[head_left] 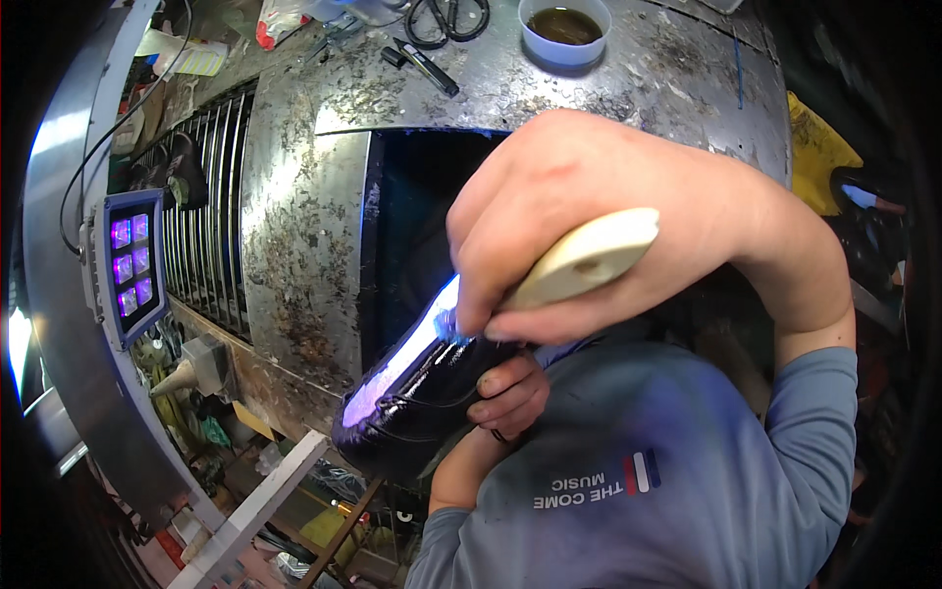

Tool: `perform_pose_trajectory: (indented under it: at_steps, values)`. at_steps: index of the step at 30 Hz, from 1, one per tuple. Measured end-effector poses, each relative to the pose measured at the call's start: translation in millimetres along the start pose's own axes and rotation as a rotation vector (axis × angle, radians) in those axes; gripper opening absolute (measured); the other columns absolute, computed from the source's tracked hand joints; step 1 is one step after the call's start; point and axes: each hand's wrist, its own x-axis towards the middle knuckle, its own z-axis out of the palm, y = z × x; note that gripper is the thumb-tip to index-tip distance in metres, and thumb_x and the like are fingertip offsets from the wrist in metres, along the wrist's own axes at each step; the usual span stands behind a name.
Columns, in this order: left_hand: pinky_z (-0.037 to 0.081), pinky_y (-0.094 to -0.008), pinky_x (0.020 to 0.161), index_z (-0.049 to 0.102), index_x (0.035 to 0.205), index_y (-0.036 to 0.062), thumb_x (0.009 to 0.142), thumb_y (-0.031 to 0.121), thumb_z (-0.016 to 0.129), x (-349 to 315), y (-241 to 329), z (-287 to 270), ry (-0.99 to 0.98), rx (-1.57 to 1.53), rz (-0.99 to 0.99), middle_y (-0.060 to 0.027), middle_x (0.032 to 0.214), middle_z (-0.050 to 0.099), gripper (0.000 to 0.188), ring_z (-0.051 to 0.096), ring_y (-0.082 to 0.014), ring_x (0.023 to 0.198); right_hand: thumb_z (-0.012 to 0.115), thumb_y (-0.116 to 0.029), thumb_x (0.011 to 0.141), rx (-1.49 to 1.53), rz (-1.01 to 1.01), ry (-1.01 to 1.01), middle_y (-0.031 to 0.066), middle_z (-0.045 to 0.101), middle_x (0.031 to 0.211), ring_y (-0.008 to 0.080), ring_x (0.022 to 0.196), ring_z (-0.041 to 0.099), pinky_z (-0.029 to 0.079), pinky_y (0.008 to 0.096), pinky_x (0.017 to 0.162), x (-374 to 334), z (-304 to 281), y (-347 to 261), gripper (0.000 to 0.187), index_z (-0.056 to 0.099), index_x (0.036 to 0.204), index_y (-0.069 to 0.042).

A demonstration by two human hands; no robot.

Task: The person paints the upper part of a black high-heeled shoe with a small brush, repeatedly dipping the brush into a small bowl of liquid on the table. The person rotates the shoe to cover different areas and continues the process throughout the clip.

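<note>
My right hand [599,187] is closed around the cream handle of a brush [584,260], whose bluish bristles rest on a shoe. The black shoe [412,422] is tilted at the bench's near edge. Along its side runs a strip glowing white and violet, and thin dark cords that look like laces cross it. From below and behind, my left hand [510,393] grips the shoe, with its fingers curled over the edge. Part of the shoe's far end is hidden behind my right hand.
A worn metal bench [294,245] has a dark rectangular opening [422,196] in its top. On it sit a white bowl [535,49] of brown liquid, black-handled scissors [446,22] and a black marker [427,67]. A lamp [132,260] with violet lights hangs at left, beside a metal grille [206,216].
</note>
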Motion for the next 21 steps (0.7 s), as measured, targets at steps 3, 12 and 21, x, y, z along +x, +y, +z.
perform_pose_trajectory:
  at_steps: [3,12,21]
  values:
    - [0.056,-0.0379,0.065,0.029,0.157,-0.0026,0.103,0.043,0.058,-30.3,13.9,43.8,0.335,0.275,0.124,-0.0159,0.104,0.066,0.076,0.070,-0.0271,0.082,0.080,-0.007,0.083,-0.035,0.019,0.119,0.0103,0.074,0.086,0.0269,0.077,0.072,0.057,0.0352,0.068,-11.7,-10.8,1.3,0.012,0.076,0.095,-0.003]
    - [0.056,-0.0392,0.095,0.055,0.134,-0.0058,0.077,0.036,0.088,-27.2,66.7,240.1,1.394,1.999,0.234,-0.0141,0.116,0.072,0.078,0.071,-0.0256,0.103,0.083,-0.012,0.081,-0.140,0.180,0.319,0.0114,0.076,0.087,0.0236,0.077,0.073,0.056,0.0329,0.070,-37.3,-27.9,-3.7,0.019,0.077,0.097,-0.002]
    - [0.059,-0.0314,0.080,0.061,0.127,-0.0065,0.078,0.021,0.089,-0.4,228.2,364.2,1.769,2.415,0.534,-0.0147,0.108,0.072,0.063,0.072,-0.0210,0.087,0.081,-0.007,0.076,-0.170,0.329,0.399,0.0122,0.076,0.087,0.0236,0.077,0.073,0.056,0.0329,0.070,-62.3,-36.4,-3.8,0.021,0.078,0.096,-0.001]
